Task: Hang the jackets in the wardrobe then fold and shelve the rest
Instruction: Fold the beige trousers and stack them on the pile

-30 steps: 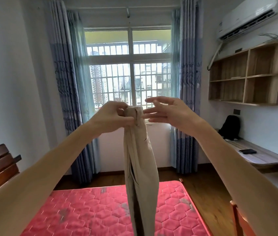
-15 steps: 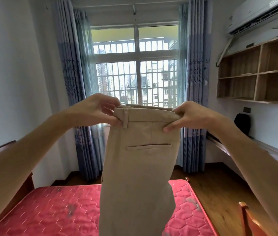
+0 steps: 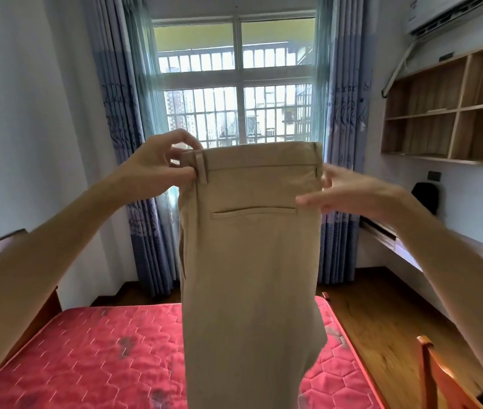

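A pair of beige trousers [image 3: 252,261] hangs in front of me above the bed, back pocket facing me, waistband on top. My left hand [image 3: 157,166] pinches the waistband's left corner next to a belt loop. My right hand [image 3: 343,190] is at the trousers' right edge, blurred, its fingers straight and spread; its fingertips reach the cloth just under the waistband by the pocket. The trouser legs run out of view at the bottom.
A red quilted mattress [image 3: 86,364] lies below, with a wooden headboard [image 3: 4,246] at left. Window [image 3: 237,93] and blue curtains [image 3: 122,113] stand ahead. At right are a wooden wall shelf [image 3: 452,110], a desk [image 3: 470,252] and a chair back [image 3: 441,376].
The bunched trousers were spread out flat by the waistband. Since half a second ago my right hand has let go of the right corner and opened.
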A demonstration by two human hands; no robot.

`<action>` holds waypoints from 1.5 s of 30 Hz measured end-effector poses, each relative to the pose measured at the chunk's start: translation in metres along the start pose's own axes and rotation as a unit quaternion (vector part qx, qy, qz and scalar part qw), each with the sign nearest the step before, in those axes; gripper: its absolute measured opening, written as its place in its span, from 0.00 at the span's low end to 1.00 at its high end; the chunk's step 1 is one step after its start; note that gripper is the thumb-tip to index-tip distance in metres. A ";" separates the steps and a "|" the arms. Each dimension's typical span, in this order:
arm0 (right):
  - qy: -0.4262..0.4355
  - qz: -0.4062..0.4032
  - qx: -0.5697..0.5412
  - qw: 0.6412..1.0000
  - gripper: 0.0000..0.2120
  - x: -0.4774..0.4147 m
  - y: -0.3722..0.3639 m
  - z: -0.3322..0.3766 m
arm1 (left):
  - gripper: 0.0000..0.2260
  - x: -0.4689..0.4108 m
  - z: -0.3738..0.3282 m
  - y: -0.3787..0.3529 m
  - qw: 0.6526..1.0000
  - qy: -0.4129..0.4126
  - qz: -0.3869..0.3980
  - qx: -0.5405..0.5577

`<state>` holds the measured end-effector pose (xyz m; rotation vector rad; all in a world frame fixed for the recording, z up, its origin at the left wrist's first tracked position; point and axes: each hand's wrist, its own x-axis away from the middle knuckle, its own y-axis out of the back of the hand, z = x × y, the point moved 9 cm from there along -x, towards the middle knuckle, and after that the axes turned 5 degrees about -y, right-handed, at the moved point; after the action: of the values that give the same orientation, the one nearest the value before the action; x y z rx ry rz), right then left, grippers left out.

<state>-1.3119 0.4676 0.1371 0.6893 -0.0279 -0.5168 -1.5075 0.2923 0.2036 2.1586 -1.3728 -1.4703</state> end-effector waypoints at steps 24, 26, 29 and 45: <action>-0.007 -0.296 -0.020 0.955 0.07 -0.161 0.063 -0.031 | 0.17 -0.107 0.086 0.018 0.930 -0.059 -0.118 -0.344; 0.002 -0.308 -0.037 0.951 0.10 -0.160 0.068 -0.029 | 0.16 -0.105 0.072 0.022 0.930 -0.099 -0.123 -0.331; 0.011 -0.319 -0.049 0.947 0.12 -0.151 0.069 -0.029 | 0.16 -0.097 0.056 0.024 0.925 -0.126 -0.108 -0.341; -0.099 -0.070 -0.038 0.992 0.04 0.011 -0.104 -0.168 | 0.15 0.111 0.121 -0.125 0.975 0.113 0.172 -0.080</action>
<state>-1.3169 0.4956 -0.0587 0.5653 -0.1463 -0.7155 -1.5247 0.3145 -0.0008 1.8136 -1.4059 -1.1262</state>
